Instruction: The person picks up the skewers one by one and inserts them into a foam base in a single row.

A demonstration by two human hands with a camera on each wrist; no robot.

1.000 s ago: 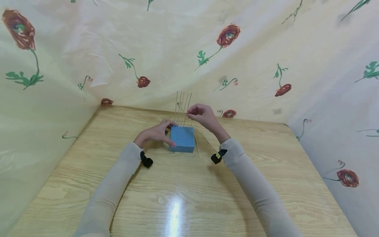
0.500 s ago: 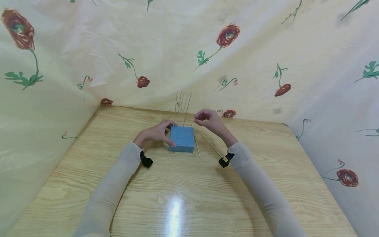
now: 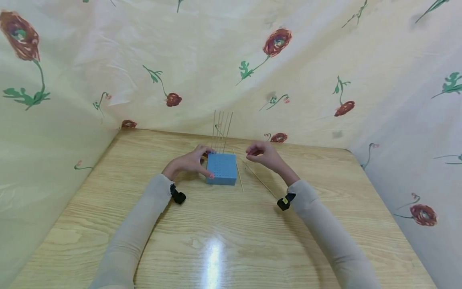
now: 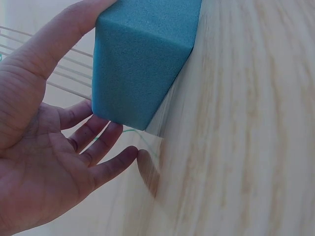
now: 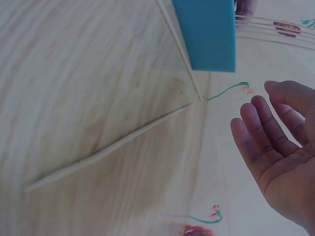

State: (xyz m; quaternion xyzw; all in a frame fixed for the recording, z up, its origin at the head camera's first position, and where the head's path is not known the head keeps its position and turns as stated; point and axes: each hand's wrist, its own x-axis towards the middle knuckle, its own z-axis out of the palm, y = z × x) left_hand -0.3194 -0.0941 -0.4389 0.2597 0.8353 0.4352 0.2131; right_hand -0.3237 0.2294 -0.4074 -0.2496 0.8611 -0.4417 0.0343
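Observation:
A blue foam block point(image 3: 225, 162) with rows of small holes sits on the table. My left hand point(image 3: 188, 161) holds it from the left side, thumb on the near edge and fingers behind the far side. Several thin wooden skewers point(image 3: 228, 131) stand up out of the block's far edge, leaning slightly. To the right of the block my right hand point(image 3: 268, 157) hovers above the table, its fingers loosely bent with nothing between them. Beneath that hand, one skewer point(image 5: 108, 149) lies slantwise on the tabletop. Another skewer point(image 3: 240, 176) lies close along the block's right side.
The wood-grain table point(image 3: 202, 224) has its far edge against a hanging floral sheet point(image 3: 216, 60). More of that sheet closes off the left and right sides. Black wrist cameras point(image 3: 178, 196) are strapped to both wrists.
My right hand has let go of the rightmost standing skewer and moved right and nearer, over the lying skewer. My left hand and the block have stayed in place.

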